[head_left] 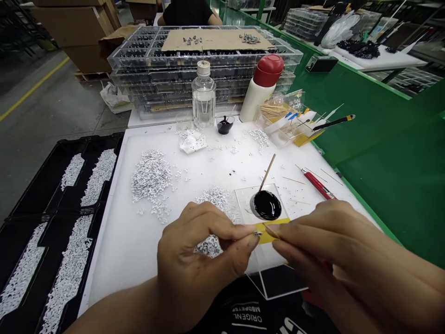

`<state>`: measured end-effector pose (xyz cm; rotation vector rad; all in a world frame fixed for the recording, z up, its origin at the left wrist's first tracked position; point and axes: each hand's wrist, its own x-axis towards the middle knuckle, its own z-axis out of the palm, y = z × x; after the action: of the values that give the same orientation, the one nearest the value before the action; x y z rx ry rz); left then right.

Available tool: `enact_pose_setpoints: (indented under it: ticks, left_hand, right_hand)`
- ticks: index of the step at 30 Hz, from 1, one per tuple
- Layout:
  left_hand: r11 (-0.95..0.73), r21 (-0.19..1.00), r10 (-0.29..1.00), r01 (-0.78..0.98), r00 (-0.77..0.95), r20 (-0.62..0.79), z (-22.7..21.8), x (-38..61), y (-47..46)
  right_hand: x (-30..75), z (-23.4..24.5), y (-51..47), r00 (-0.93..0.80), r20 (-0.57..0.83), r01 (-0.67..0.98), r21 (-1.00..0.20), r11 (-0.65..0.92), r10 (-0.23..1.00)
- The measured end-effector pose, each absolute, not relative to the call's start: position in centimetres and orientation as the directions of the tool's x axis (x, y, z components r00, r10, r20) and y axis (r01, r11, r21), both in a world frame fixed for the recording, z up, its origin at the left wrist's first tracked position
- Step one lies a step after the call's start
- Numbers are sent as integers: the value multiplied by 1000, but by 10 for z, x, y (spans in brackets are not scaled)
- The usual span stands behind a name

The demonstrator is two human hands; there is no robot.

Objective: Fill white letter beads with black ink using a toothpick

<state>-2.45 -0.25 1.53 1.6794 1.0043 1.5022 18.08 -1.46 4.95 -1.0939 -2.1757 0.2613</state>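
My left hand (208,250) pinches a tiny white part with dark marks (257,233) between thumb and forefinger. Close to it, my right hand (313,236) is closed on a thin toothpick (267,227), its tip at or almost at the part; contact is too small to tell. Just beyond both hands a round cup of black paint (267,205) sits on a clear acrylic plate (243,197), a wooden stick (267,171) leaning in it. Yellow tape (266,237) crosses the plate behind my fingertips. Piles of small white parts (151,176) lie on the white table, one partly hidden by my left hand.
Black trays of white parts (69,260) lie at the left. A clear bottle (204,97), a red-capped flask (262,86) and a box of toothpicks (274,116) stand at the back, before stacked clear trays (146,88). A red pen-like tool (318,184) lies right. A person (187,13) sits beyond.
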Motion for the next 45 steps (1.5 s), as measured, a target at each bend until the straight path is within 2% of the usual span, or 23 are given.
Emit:
enact_pose_setpoints:
  ticks: [5,14,22,36,45]
  left_hand:
    - [-449,891,893,61,34,448,18,-23,-3]
    - [-457,885,887,86,119,446,16,-29,-3]
    - [-362,931,921,-50,138,365,16,-27,-1]
    - [-261,956,952,-132,131,278,19,-26,1]
    - [-299,948,929,-108,195,315,21,-28,4]
  right_hand:
    - [169,52,-15,-365,496,590,-531,608,788]
    - [172,54,-7,-401,511,631,-448,634,760]
    - [176,59,0,-471,527,602,-394,694,707]
    - [176,55,-2,-458,522,594,-422,685,719]
    - [174,55,1,-470,533,583,-411,701,703]
